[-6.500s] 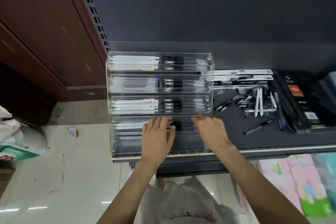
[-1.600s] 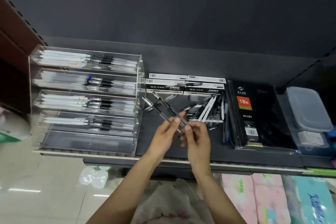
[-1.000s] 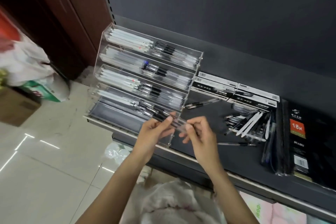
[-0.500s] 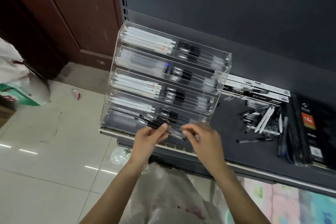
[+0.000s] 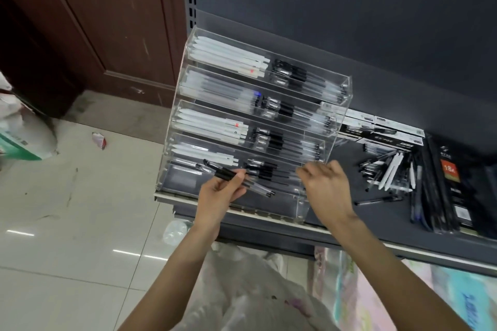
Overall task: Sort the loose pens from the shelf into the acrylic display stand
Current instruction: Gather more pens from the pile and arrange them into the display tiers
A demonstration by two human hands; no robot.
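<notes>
The left hand [image 5: 220, 193] is pinching a small bunch of black-capped pens [image 5: 236, 179] in front of the acrylic display stand's [image 5: 341, 99] lower tiers; the right hand [image 5: 326, 185] is hovering loosely curled, holding nothing. Next, probably, they are going into a near tier. More loose pens [image 5: 387, 172] are lying right on the dark shelf [image 5: 336, 212], above a tiled floor [image 5: 80, 223].
</notes>
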